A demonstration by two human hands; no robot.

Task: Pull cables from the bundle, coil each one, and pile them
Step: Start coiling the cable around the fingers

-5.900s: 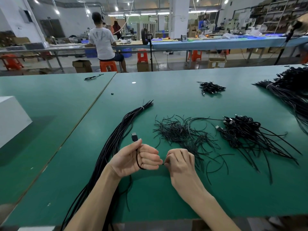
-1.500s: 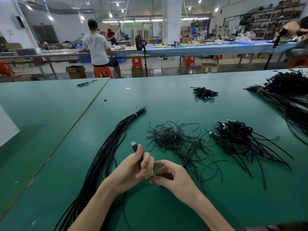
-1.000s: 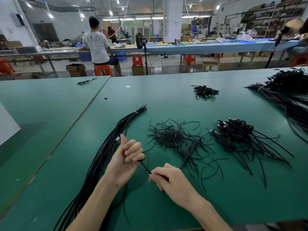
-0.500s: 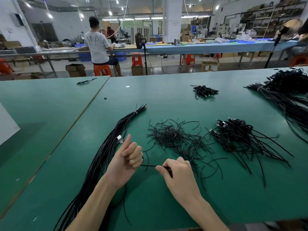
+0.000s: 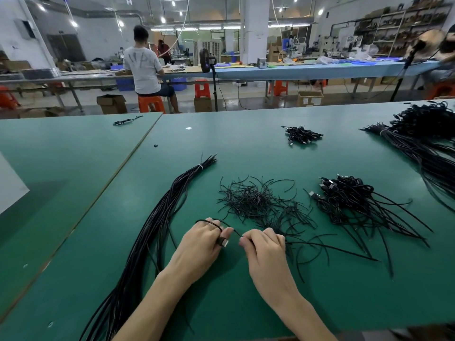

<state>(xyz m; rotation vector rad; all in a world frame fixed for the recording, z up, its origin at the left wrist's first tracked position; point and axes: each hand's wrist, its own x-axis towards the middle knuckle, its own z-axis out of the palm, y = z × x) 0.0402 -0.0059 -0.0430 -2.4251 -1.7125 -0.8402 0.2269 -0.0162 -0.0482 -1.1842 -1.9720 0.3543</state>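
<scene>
at the left, the bundle point(image 5: 157, 232) of long black cables is lying on the green table point(image 5: 246, 148), its long axis running from the near left edge up to a tied far end. just right of it, the left hand point(image 5: 200, 244) is curling its fingers around the cable point(image 5: 210, 223) being coiled. one loop is passing over the knuckles, and the plug point(image 5: 222, 241) is poking out rightward by the thumb.

from that loop a short run of cable is crossing the small gap to the right hand point(image 5: 264, 247), which is pinching it between thumb and fingertips. this run is lying roughly left to right, so the next wrap is likely calling for the right hand to feed slack leftward. i cannot tell which strand past the right hand belongs to this cable, since it is merging with the loose short wires point(image 5: 256, 205) lying just beyond.

farther right, the pile of coiled cables point(image 5: 344, 203) is sitting well apart from both hands. the right hand is nearer to it, so the finished coil is probably heading right and away.
</scene>
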